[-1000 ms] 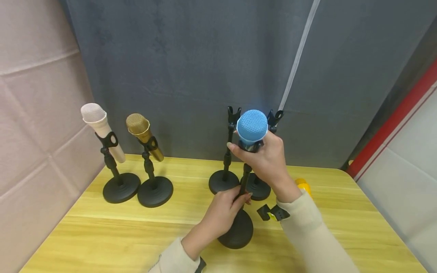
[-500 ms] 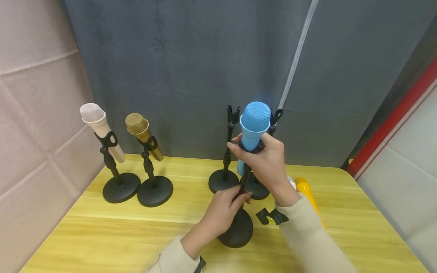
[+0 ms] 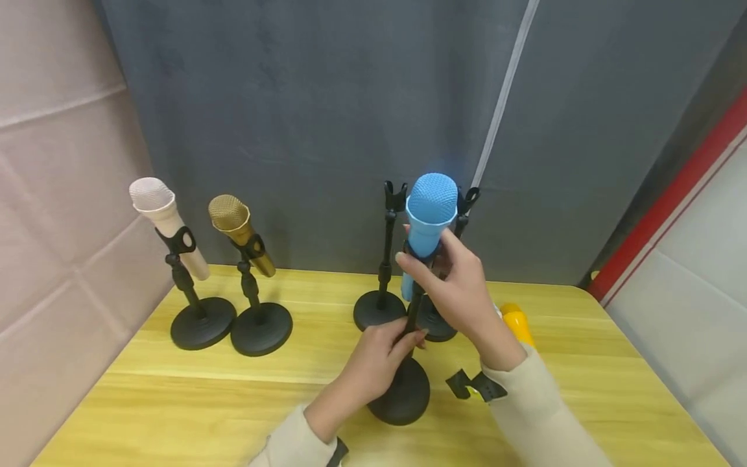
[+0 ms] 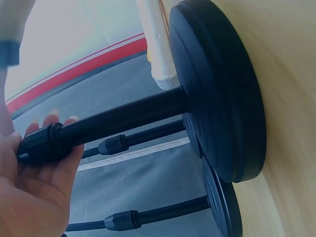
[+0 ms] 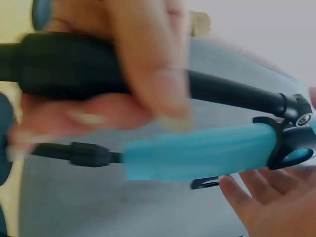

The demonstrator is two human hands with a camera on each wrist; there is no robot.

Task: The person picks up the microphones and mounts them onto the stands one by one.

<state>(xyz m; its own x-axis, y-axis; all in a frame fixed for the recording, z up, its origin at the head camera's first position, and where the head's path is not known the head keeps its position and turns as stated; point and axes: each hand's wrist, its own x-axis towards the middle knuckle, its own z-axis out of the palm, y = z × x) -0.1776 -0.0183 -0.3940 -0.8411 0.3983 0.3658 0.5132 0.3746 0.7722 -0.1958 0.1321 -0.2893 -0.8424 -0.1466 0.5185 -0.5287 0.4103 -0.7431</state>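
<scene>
A light-blue microphone [image 3: 432, 200] sits in the clip of a black desk stand [image 3: 401, 394], its head up and its handle slanting down behind the pole. My right hand [image 3: 461, 295] holds the microphone at the clip, thumb in front and fingers on the far side. Lower down, my left hand [image 3: 373, 360] grips the stand's pole at its thick collar [image 4: 43, 144]. In the right wrist view, the blue handle [image 5: 197, 152] passes through the black clip [image 5: 291, 145]. The stand's round base [image 4: 222, 94] looks slightly tilted in the left wrist view.
Two black stands [image 3: 382, 311] without microphones stand behind my hands. At left, stands carry a white microphone [image 3: 160, 207] and a gold microphone [image 3: 236, 224]. A yellow microphone [image 3: 516, 323] lies at right, with another white microphone [image 4: 160, 49] beside it. A grey curtain [image 3: 315, 130] hangs behind.
The blue microphone's head has tilted upward, so more of its handle shows below the clip. My left hand keeps its grip on the pole. The head view has shifted slightly.
</scene>
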